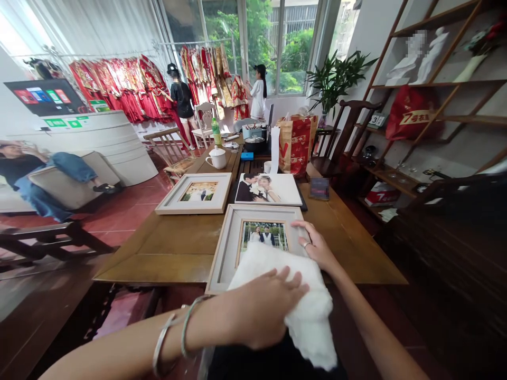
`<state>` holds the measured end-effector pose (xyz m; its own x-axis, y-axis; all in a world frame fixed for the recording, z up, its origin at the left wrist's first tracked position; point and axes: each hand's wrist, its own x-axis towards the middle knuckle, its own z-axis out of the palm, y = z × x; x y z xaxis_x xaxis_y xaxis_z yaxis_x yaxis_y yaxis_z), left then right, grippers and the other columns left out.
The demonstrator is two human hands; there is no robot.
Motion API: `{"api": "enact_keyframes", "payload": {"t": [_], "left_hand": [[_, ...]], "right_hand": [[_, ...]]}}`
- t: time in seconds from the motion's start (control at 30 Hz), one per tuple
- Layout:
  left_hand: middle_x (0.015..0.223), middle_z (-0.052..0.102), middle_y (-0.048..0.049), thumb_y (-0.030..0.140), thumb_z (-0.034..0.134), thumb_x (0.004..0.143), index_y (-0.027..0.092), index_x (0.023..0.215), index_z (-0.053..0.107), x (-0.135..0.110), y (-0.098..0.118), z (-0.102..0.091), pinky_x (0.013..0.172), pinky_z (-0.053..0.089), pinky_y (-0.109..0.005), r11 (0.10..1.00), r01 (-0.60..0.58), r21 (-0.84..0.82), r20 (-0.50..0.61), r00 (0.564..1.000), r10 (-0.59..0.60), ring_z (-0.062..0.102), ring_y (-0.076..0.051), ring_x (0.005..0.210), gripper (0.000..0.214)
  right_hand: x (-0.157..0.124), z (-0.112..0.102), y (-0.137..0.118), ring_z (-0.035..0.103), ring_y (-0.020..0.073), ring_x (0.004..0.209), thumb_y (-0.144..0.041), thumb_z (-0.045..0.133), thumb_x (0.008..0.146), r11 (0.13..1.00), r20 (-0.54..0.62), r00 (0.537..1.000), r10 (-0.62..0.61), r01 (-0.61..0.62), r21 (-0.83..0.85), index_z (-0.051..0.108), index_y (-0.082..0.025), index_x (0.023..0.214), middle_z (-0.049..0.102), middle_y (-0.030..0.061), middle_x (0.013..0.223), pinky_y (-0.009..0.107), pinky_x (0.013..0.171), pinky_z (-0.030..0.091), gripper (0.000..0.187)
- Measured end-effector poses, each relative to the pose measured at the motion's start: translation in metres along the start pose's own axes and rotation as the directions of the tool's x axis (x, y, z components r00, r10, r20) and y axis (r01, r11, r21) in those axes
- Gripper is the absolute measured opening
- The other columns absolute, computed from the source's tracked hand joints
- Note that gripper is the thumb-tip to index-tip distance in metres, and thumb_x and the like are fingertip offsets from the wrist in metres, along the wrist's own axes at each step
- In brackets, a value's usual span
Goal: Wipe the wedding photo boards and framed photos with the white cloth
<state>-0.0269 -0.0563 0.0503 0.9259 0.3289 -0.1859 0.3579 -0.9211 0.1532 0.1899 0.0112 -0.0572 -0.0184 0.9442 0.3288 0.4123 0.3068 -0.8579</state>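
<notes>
A framed wedding photo (226,258) with a pale wide border leans over the near table edge, tilted toward me. My left hand (263,306), with bangles on the wrist, presses a white cloth (312,311) against its lower part. The cloth covers the bottom of the photo and hangs down past the frame's lower right. My right hand (315,245), wearing a ring, grips the frame's right side, fingers on the front. Beyond lie a second framed photo (166,203) on the left and an unframed couple's photo print (283,192) on the right.
On the wooden table (170,258) stand a white lidded mug (217,157), a green-capped bottle (216,132), a red paper bag (299,145) and a small dark square item (319,188). Two people stand by red garments (119,87); another person reclines at left. Shelves (431,84) rise at right.
</notes>
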Motion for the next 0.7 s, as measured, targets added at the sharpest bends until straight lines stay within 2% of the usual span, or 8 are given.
{"api": "enact_keyframes", "payload": {"t": [0.07, 0.17, 0.3, 0.37, 0.43, 0.5, 0.57, 0.7], "left_hand": [[0.146, 0.039, -0.0183, 0.014, 0.049, 0.078, 0.005, 0.14, 0.032, -0.001, 0.01, 0.004, 0.108, 0.034, -0.036, 1.0, 0.013, -0.004, -0.04, 0.999, -0.013, 0.034, -0.028, 0.136, 0.065], [0.145, 0.039, -0.0211, 0.015, 0.054, 0.077, 0.003, 0.138, 0.034, 0.017, 0.0, 0.011, 0.106, 0.036, -0.04, 0.979, 0.185, 0.087, -0.054, 0.982, -0.181, 0.036, -0.032, 0.134, 0.066], [0.148, 0.03, -0.0244, 0.004, 0.05, 0.077, 0.004, 0.139, 0.032, 0.048, -0.044, 0.01, 0.106, 0.034, -0.048, 0.847, 0.501, 0.177, -0.137, 0.865, -0.483, 0.029, -0.034, 0.137, 0.065], [0.15, 0.025, -0.0262, 0.0, 0.047, 0.077, 0.005, 0.141, 0.028, 0.058, -0.069, 0.003, 0.107, 0.03, -0.052, 0.798, 0.576, 0.176, -0.188, 0.815, -0.547, 0.023, -0.036, 0.139, 0.067], [0.151, 0.021, -0.0255, -0.001, 0.046, 0.076, 0.007, 0.142, 0.026, 0.063, -0.087, -0.004, 0.108, 0.027, -0.054, 0.772, 0.611, 0.173, -0.218, 0.788, -0.575, 0.018, -0.036, 0.141, 0.069], [0.152, 0.021, -0.0247, -0.001, 0.046, 0.076, 0.008, 0.142, 0.025, 0.061, -0.094, -0.009, 0.108, 0.026, -0.053, 0.778, 0.604, 0.17, -0.204, 0.794, -0.572, 0.017, -0.035, 0.141, 0.071], [0.151, 0.025, -0.0232, 0.001, 0.048, 0.075, 0.008, 0.141, 0.028, 0.053, -0.087, -0.011, 0.107, 0.03, -0.05, 0.818, 0.551, 0.163, -0.14, 0.834, -0.534, 0.021, -0.035, 0.14, 0.07], [0.148, 0.034, -0.017, 0.013, 0.055, 0.074, 0.011, 0.142, 0.03, 0.022, -0.032, -0.009, 0.106, 0.037, -0.043, 0.92, 0.374, 0.117, 0.011, 0.926, -0.378, 0.031, -0.032, 0.137, 0.071]], "right_hand": [[0.0, 0.0, 0.0, 0.044, 0.0243, 0.128, -0.014, 0.045, 0.076, 1.0, 0.008, 1.0, -0.001, 0.0, 0.011, 0.056, -0.025, 0.113, 0.053, 0.0074, 0.129, 0.045, 0.11, 0.028, 0.04], [0.0, -0.001, 0.002, 0.043, 0.0243, 0.13, -0.014, 0.045, 0.076, 0.999, 0.015, 0.999, -0.035, 0.035, 0.031, 0.058, -0.024, 0.113, 0.054, 0.008, 0.129, 0.045, 0.112, 0.028, 0.041], [-0.001, -0.001, 0.004, 0.044, 0.0247, 0.13, -0.014, 0.046, 0.075, 0.999, 0.007, 0.999, -0.034, 0.034, 0.013, 0.059, -0.024, 0.114, 0.054, 0.0086, 0.131, 0.046, 0.112, 0.028, 0.042], [-0.001, -0.002, 0.004, 0.043, 0.0246, 0.131, -0.014, 0.046, 0.076, 1.0, 0.012, 1.0, -0.012, 0.012, -0.002, 0.059, -0.024, 0.115, 0.052, 0.0081, 0.134, 0.047, 0.112, 0.028, 0.043], [0.0, -0.002, 0.003, 0.042, 0.0242, 0.132, -0.014, 0.046, 0.077, 1.0, 0.022, 1.0, -0.002, 0.002, -0.01, 0.058, -0.025, 0.117, 0.051, 0.0077, 0.136, 0.047, 0.112, 0.028, 0.044], [0.0, -0.002, 0.003, 0.042, 0.024, 0.133, -0.013, 0.045, 0.077, 1.0, 0.028, 1.0, -0.002, 0.002, -0.009, 0.058, -0.025, 0.118, 0.051, 0.0074, 0.137, 0.046, 0.112, 0.028, 0.045], [0.0, -0.002, 0.002, 0.042, 0.0242, 0.133, -0.013, 0.046, 0.077, 1.0, 0.023, 1.0, -0.003, 0.003, -0.006, 0.059, -0.025, 0.118, 0.052, 0.0073, 0.135, 0.046, 0.112, 0.028, 0.045], [-0.001, -0.002, 0.003, 0.042, 0.0251, 0.133, -0.014, 0.045, 0.076, 1.0, 0.025, 1.0, -0.007, 0.007, -0.009, 0.06, -0.024, 0.116, 0.052, 0.0079, 0.134, 0.046, 0.112, 0.028, 0.044]]}}
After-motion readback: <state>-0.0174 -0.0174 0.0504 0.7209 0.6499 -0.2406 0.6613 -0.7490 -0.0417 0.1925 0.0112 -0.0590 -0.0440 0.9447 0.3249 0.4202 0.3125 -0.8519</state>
